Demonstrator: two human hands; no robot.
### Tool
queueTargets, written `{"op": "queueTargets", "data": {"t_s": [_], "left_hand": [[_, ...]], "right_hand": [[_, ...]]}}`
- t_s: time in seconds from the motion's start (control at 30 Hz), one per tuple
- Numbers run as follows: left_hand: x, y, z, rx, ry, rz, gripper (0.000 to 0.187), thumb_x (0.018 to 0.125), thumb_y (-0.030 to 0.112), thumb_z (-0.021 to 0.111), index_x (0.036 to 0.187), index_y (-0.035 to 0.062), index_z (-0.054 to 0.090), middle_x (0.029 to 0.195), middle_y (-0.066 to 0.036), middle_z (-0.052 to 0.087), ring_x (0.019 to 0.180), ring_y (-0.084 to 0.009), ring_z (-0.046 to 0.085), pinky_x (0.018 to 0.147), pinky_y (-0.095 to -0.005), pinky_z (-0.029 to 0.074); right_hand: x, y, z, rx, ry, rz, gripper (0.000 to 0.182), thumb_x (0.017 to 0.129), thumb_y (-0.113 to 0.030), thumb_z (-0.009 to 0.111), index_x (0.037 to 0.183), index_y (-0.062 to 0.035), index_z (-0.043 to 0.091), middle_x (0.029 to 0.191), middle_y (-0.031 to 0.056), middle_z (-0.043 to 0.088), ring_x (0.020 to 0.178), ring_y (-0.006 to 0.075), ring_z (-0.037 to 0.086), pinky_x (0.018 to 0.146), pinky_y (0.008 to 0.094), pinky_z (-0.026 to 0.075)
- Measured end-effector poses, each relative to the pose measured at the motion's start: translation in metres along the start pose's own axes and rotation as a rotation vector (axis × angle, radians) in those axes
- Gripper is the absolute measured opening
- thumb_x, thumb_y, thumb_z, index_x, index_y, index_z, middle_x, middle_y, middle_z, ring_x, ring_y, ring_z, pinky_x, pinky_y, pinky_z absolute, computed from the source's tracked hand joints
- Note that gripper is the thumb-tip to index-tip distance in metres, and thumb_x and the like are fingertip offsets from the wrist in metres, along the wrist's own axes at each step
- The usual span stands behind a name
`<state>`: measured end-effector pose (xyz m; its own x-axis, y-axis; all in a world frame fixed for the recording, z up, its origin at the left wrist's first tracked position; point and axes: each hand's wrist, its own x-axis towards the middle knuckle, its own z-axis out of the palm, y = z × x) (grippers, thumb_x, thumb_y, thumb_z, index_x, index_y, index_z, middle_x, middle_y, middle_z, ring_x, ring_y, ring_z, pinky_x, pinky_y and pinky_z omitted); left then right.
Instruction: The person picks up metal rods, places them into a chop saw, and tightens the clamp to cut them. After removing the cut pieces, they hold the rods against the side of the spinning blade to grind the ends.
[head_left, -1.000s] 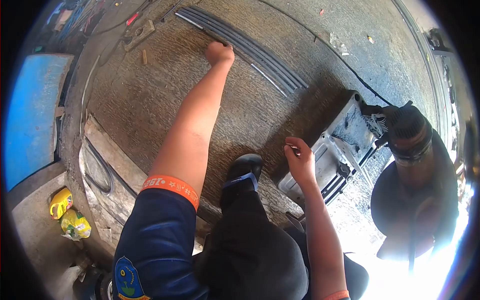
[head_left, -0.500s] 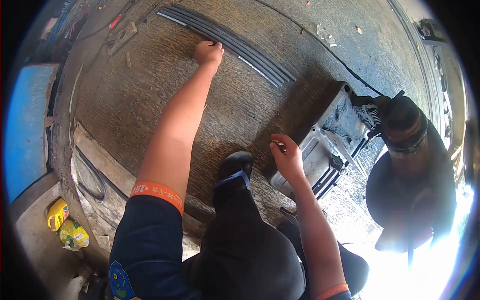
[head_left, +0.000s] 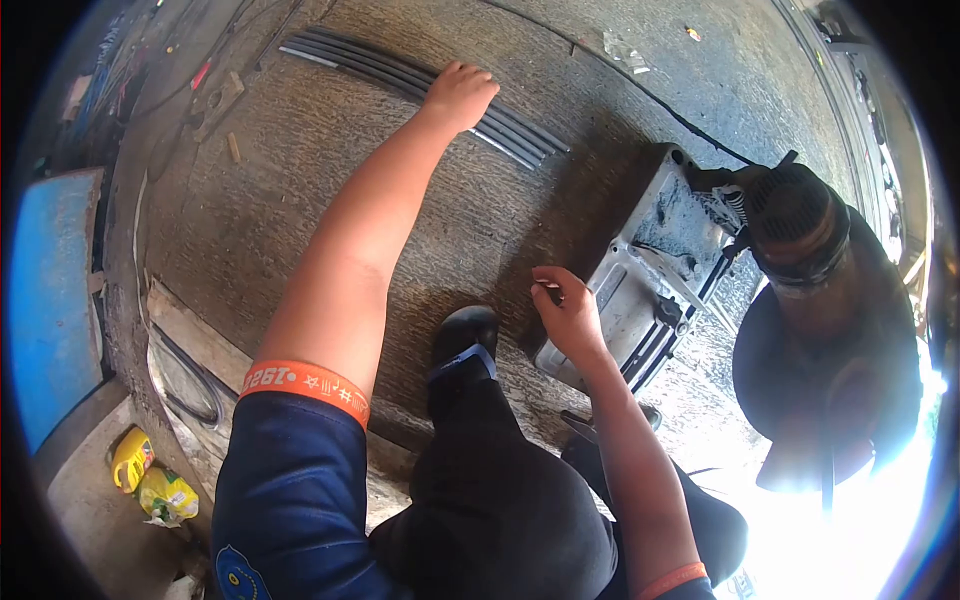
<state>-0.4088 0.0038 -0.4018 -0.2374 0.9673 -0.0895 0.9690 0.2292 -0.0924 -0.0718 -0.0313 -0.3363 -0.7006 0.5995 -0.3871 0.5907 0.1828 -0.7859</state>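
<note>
Several thin dark metal rods [head_left: 385,75] lie side by side on the ground, with lighter, shiny parts at some ends. My left hand [head_left: 462,95] reaches across the middle of them, its fingers curled over the rods; the fingertips are hidden. Close to the near corner of the cut-off saw's base [head_left: 625,300], my right hand [head_left: 570,312] is held with thumb and fingers curled together. What it holds, if anything, I cannot make out. The saw's dark motor and guard [head_left: 800,225] stand to the right.
My sandalled foot [head_left: 466,335] rests between my hands. A dark cable [head_left: 640,88] runs behind the saw. At left are a blue panel [head_left: 55,300], a yellow bottle [head_left: 132,460] and a yellow-green packet [head_left: 167,497]. A small wooden block [head_left: 234,148] lies near the rods.
My left hand has moved right and farther over the rods, from their near edge to across them. My right hand stays in nearly the same place, and the view has shifted slightly.
</note>
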Motion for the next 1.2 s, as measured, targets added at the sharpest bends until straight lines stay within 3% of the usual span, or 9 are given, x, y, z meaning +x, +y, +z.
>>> {"op": "queueTargets", "data": {"t_s": [0.13,0.5,0.77,0.87,0.93,1.0,1.13,1.2], "left_hand": [[0.016,-0.001,-0.013,-0.034,-0.225,0.060,0.019,0.090,0.008,0.048,0.104,0.0075,0.061,0.111,-0.008,0.059,0.115,-0.0225,0.052,0.098,-0.0411,0.040],[0.008,-0.005,-0.006,0.168,-0.150,0.296,0.021,0.087,0.007,0.049,0.108,0.0045,0.053,0.111,-0.012,0.055,0.109,-0.0263,0.052,0.097,-0.0376,0.041],[-0.004,-0.008,-0.012,0.197,-0.153,0.290,0.021,0.088,0.008,0.046,0.108,0.0064,0.052,0.111,-0.010,0.055,0.109,-0.0235,0.051,0.097,-0.0356,0.039],[-0.021,-0.020,-0.029,0.200,-0.040,0.420,0.021,0.088,0.007,0.047,0.109,0.0062,0.050,0.109,-0.009,0.054,0.109,-0.0234,0.052,0.098,-0.0357,0.038],[-0.028,-0.025,-0.042,0.214,0.022,0.406,0.022,0.087,0.006,0.047,0.109,0.0065,0.050,0.109,-0.009,0.054,0.109,-0.0250,0.053,0.097,-0.0366,0.039],[-0.034,-0.021,-0.071,0.032,0.113,0.215,0.018,0.088,0.007,0.047,0.105,0.0041,0.051,0.116,-0.014,0.053,0.109,-0.0303,0.053,0.092,-0.0405,0.044],[-0.047,-0.030,-0.161,0.000,0.210,0.091,0.017,0.090,0.008,0.046,0.106,0.0048,0.050,0.110,-0.015,0.057,0.105,-0.0311,0.056,0.086,-0.0409,0.047],[-0.057,-0.036,-0.211,-0.190,0.559,-0.019,0.013,0.095,0.015,0.045,0.102,0.0046,0.049,0.099,-0.020,0.061,0.090,-0.0371,0.061,0.074,-0.0459,0.049]], "right_hand": [[-0.007,-0.001,-0.016,-0.003,0.015,0.042,0.025,0.082,-0.012,0.062,0.105,-0.0039,0.064,0.101,0.0145,0.066,0.095,0.0289,0.062,0.078,0.0362,0.050],[-0.051,0.024,-0.055,-0.025,0.194,0.016,0.024,0.080,-0.010,0.063,0.102,-0.0027,0.064,0.099,0.0160,0.066,0.098,0.0342,0.060,0.088,0.0390,0.046],[-0.091,0.055,-0.077,-0.068,0.199,0.120,0.025,0.080,-0.012,0.062,0.103,-0.0027,0.064,0.101,0.0158,0.065,0.099,0.0332,0.060,0.089,0.0387,0.046],[-0.101,0.053,-0.079,-0.101,0.204,0.092,0.025,0.081,-0.012,0.062,0.104,-0.0029,0.064,0.101,0.0155,0.066,0.099,0.0331,0.060,0.088,0.0386,0.046],[-0.107,0.046,-0.079,-0.095,0.201,0.070,0.026,0.081,-0.012,0.062,0.104,-0.0031,0.064,0.101,0.0158,0.066,0.099,0.0334,0.061,0.087,0.0388,0.047],[-0.116,0.031,-0.081,-0.086,0.198,0.027,0.026,0.080,-0.012,0.062,0.104,-0.0033,0.064,0.102,0.0159,0.065,0.099,0.0338,0.061,0.088,0.0391,0.047],[-0.129,-0.001,-0.093,-0.098,0.174,-0.129,0.027,0.079,-0.011,0.062,0.105,-0.0035,0.064,0.103,0.0167,0.065,0.100,0.0340,0.060,0.088,0.0392,0.047],[-0.126,-0.023,-0.101,-0.103,0.189,-0.170,0.027,0.079,-0.011,0.062,0.105,-0.0036,0.064,0.104,0.0173,0.065,0.100,0.0346,0.060,0.088,0.0396,0.047]]}}
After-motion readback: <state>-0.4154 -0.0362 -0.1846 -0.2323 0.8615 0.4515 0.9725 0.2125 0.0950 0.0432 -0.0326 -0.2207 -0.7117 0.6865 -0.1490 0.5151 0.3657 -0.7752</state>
